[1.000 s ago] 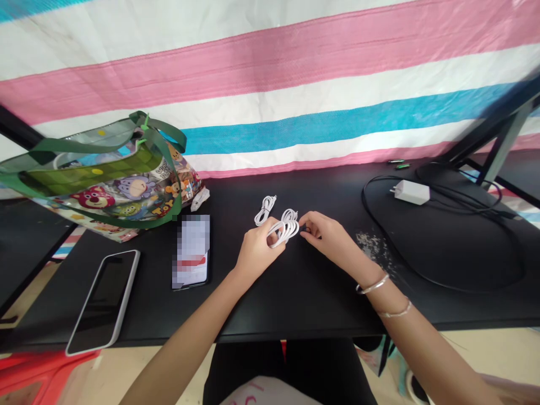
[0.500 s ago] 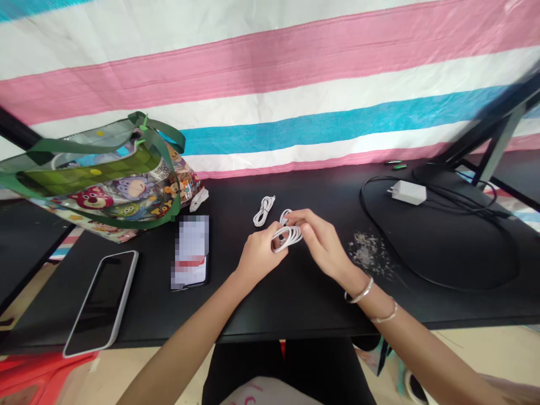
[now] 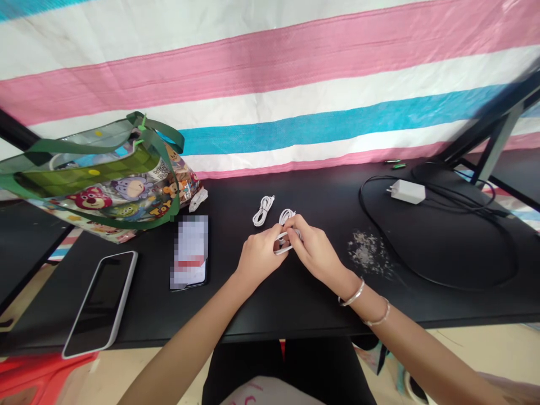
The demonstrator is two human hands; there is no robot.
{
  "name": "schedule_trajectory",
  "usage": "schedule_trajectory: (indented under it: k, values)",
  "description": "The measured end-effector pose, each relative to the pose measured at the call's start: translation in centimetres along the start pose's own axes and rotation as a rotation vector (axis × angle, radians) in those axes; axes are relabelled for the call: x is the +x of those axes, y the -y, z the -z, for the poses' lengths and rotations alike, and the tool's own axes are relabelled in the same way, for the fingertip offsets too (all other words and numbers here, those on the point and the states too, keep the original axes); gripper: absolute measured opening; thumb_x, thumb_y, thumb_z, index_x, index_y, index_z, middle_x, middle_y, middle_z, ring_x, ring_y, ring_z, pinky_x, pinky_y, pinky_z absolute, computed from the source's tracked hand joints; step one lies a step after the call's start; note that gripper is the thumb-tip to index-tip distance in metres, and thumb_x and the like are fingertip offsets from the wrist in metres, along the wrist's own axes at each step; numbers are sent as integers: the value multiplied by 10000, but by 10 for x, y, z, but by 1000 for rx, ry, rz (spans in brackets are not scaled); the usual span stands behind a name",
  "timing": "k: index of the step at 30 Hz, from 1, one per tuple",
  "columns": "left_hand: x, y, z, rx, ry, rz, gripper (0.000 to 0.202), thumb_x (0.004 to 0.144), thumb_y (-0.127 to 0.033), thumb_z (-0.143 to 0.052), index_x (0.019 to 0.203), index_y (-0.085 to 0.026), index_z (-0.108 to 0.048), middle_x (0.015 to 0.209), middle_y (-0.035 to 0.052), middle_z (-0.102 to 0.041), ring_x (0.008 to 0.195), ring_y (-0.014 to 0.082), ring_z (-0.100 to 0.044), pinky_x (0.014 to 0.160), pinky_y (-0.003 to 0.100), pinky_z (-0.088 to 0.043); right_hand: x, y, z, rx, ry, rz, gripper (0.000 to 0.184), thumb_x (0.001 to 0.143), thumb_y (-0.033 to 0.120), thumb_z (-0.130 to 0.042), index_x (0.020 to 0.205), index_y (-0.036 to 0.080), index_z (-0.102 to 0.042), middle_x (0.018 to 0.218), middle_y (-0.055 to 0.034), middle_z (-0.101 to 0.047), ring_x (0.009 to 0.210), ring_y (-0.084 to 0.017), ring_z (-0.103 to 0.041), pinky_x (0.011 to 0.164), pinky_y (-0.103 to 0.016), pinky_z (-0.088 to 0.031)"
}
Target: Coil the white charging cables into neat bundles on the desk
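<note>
A coiled white cable is held between both hands above the black table. My left hand is closed around the left side of the coil. My right hand pinches its right side, with thumb and index finger near the left fingertips. Much of the coil is hidden behind the fingers. Just beyond the hands lies a second white cable bundle, partly covered by the right hand. A third bundled white cable rests on the table a little farther left.
At the left are a phone with a lit screen, a white-edged dark phone and a clear cartoon tote bag. A white power adapter, a long black cable and pale crumbs are at the right.
My right hand has moved left and closed onto the coil, covering more of its loops. The left hand stays nearly where it was. More of the cable bundle behind now shows.
</note>
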State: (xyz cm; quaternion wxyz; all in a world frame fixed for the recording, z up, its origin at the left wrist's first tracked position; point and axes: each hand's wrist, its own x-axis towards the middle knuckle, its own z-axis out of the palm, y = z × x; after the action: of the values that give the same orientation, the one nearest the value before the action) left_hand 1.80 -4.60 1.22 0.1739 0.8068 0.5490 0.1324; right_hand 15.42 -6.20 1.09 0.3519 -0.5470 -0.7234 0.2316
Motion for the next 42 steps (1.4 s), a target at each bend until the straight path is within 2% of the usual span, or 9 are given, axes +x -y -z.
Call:
schedule_trajectory:
  k: [6, 13, 17, 22, 29, 34, 37, 42]
  values:
    - [0, 1, 1, -72, -31, -31, 23, 753, -209, -592, 776, -207, -590, 678, -25, -629, 628, 146, -611, 578, 222, -394, 2, -2, 2, 238, -14, 55, 121, 891, 263, -342, 828, 220, -436, 656, 3, -579, 552, -126, -553, 566, -237, -416]
    - [1, 1, 7, -225, 75, -56, 192, 761, -267, -629, 948, -231, -603, 653, -59, -621, 555, 119, -576, 569, 214, -399, 2, -2, 3, 425, -3, -24, 101, 891, 286, -369, 835, 225, -427, 474, 104, -355, 378, -78, -342, 427, -208, -291]
    - [2, 4, 8, -323, 125, -75, 330, 736, -299, -677, 1047, -247, -582, 672, -66, -620, 577, 124, -579, 579, 219, -404, 3, -4, 4, 494, 2, -63, 118, 874, 318, -398, 814, 223, -435, 424, 133, -292, 315, -55, -247, 363, -193, -221]
    - [1, 7, 7, -472, 93, -79, 459, 704, -278, -713, 1126, -275, -533, 722, -77, -619, 575, 111, -562, 593, 219, -410, 6, -7, 4, 612, 18, -166, 197, 843, 418, -442, 812, 226, -411, 419, 138, -344, 258, -49, -307, 295, -170, -201]
    - [0, 9, 3, -587, 69, -78, 413, 677, -253, -736, 1031, -257, -523, 623, -110, -530, 547, 89, -524, 594, 209, -405, 8, -12, 2, 741, 10, -211, 249, 812, 450, -505, 789, 220, -410, 478, 138, -379, 238, -27, -326, 252, -146, -205]
    - [0, 9, 5, -696, 147, -81, 440, 689, -294, -710, 1066, -257, -486, 631, -115, -515, 451, 64, -477, 495, 192, -397, 8, -12, 2, 756, -1, -200, 256, 813, 443, -522, 773, 214, -415, 470, 140, -369, 252, -17, -318, 265, -136, -188]
    - [-1, 9, 6, -811, 205, -77, 424, 757, -339, -628, 1126, -250, -439, 666, -102, -541, 386, 49, -466, 422, 178, -382, 8, -12, 2, 756, -12, -177, 258, 821, 445, -524, 772, 213, -422, 464, 143, -346, 266, -15, -295, 280, -142, -188]
    - [0, 7, 6, -893, 177, -42, 275, 875, -378, -415, 1091, -214, -465, 620, -70, -584, 353, 47, -446, 382, 160, -356, 7, -12, -1, 763, -74, -143, 276, 843, 469, -520, 784, 221, -414, 459, 138, -323, 277, -20, -261, 284, -155, -163]
